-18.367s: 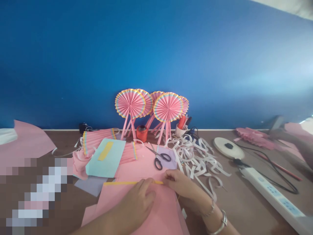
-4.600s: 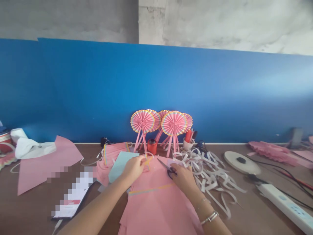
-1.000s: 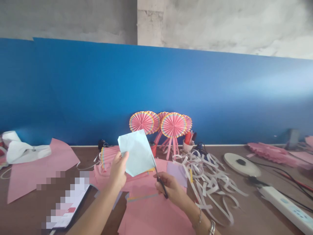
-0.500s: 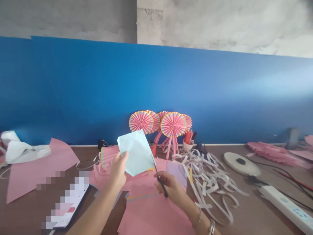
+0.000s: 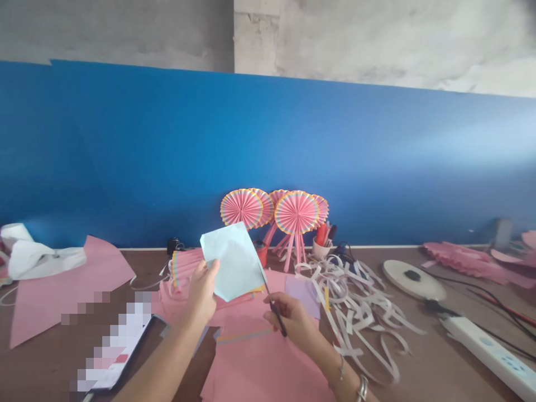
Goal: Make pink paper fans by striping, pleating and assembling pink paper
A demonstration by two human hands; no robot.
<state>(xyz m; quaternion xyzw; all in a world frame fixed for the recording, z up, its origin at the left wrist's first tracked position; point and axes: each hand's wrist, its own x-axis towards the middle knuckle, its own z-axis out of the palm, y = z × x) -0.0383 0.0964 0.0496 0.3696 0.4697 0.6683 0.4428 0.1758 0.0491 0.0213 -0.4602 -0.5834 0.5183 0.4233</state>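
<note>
Left hand (image 5: pixel 202 296) clamped on sheet (image 5: pixel 234 261), thumb on top; sheet just beyond and right of it, raised. Right hand (image 5: pixel 293 321) closed round scissors (image 5: pixel 275 310), blades along sheet's right edge. Risk: unsupported far side could flex or twist, single-sided grip being cause; cut might wander. Scissors point away from right hand, leftward; long axis slants likewise. Sheet's far edge faces away, slightly left; long axis unclear, nearly square.
</note>
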